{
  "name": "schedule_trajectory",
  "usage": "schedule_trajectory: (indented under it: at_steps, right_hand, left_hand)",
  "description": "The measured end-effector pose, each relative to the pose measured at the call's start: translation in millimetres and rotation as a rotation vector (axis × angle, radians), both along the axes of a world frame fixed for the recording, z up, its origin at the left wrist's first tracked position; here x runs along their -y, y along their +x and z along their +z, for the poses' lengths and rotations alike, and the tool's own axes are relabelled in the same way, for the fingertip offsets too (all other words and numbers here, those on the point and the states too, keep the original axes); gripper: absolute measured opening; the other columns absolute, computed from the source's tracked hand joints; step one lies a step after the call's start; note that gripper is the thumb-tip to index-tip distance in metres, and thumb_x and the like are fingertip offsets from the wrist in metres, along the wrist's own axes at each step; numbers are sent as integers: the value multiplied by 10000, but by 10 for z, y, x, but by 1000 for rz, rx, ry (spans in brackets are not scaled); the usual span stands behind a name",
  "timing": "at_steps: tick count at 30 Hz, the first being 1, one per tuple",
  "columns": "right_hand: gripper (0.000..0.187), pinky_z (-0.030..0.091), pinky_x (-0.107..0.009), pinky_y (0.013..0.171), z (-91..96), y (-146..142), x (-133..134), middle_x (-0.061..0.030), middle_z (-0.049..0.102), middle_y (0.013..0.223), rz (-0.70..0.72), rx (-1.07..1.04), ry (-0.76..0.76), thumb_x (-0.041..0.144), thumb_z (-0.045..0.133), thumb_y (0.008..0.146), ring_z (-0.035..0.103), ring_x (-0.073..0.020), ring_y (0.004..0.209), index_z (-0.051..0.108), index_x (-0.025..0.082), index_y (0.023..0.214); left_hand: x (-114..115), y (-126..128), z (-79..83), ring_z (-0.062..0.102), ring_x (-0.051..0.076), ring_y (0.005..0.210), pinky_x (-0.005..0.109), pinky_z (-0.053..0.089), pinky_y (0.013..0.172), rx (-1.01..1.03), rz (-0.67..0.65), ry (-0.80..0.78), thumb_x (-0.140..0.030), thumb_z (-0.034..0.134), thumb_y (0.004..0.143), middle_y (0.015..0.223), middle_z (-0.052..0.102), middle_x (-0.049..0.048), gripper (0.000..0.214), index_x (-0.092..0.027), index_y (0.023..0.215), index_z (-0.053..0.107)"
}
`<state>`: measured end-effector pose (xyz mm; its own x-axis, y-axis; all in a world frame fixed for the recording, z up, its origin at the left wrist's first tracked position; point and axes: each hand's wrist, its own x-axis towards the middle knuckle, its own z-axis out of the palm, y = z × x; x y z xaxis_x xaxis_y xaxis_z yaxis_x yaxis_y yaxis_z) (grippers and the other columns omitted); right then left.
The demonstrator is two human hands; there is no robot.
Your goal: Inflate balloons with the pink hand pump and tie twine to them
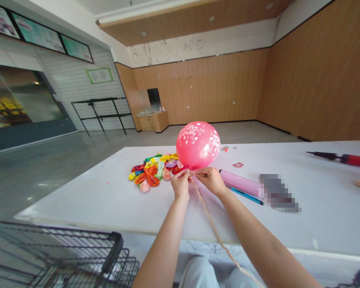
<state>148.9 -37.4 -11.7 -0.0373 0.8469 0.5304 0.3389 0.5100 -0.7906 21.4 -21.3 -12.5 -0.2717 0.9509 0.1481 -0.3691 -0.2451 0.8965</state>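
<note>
A pink inflated balloon (198, 145) with white birthday print floats just above my hands over the white table (108, 196). My left hand (181, 183) and my right hand (210, 179) are both pinched at the balloon's neck. A tan string (211, 224) runs from the neck down between my forearms toward my lap. Each hand's fingers are closed on the neck and string.
A pile of flat coloured balloons (154, 170) lies just left of my hands. To the right lie a pink tube (241, 183), a blue pen (247, 196) and a red hand pump (346, 159). A black wire cart (78, 256) stands at lower left.
</note>
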Motion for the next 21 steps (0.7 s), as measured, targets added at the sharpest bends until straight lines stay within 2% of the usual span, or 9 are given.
schedule_trajectory:
  at_steps: [5,8,11,15,21]
  right_hand:
    - [168,491,-279,666,82,-11,63,-43,752,820,7,50,67,279,609,801,670,-217,731,760,208,821]
    - [182,480,-267,637,119,-22,72,-46,743,797,-20,17,59,285,587,807,656,-199,704,745,195,804]
    - [209,444,-236,535,126,-37,49,-41,717,732,20,-122,-14,328,586,786,609,-161,617,717,166,766]
    - [244,358,-200,395,110,-42,-2,-18,667,647,73,-332,-163,387,641,709,479,-94,463,694,150,736]
    - [232,344,-190,361,99,-17,-24,-11,652,612,92,-461,-232,375,685,646,430,-72,431,701,149,695]
  left_hand:
    - [-32,-4,-14,531,92,452,212,436,455,-10,44,-7,-331,792,546,560,635,29,300,-100,710,693]
    - [-27,10,-8,525,101,433,224,441,443,-72,62,23,-314,762,576,553,637,23,259,-113,724,692]
    - [12,27,9,525,119,412,233,435,419,-186,43,88,-296,722,623,521,616,11,183,-133,696,683]
    - [59,41,4,536,140,403,245,434,422,-367,20,195,-258,674,685,498,593,6,106,-153,693,688]
    - [31,25,-52,552,138,503,247,437,532,-617,65,383,-215,644,738,578,618,28,88,-179,684,704]
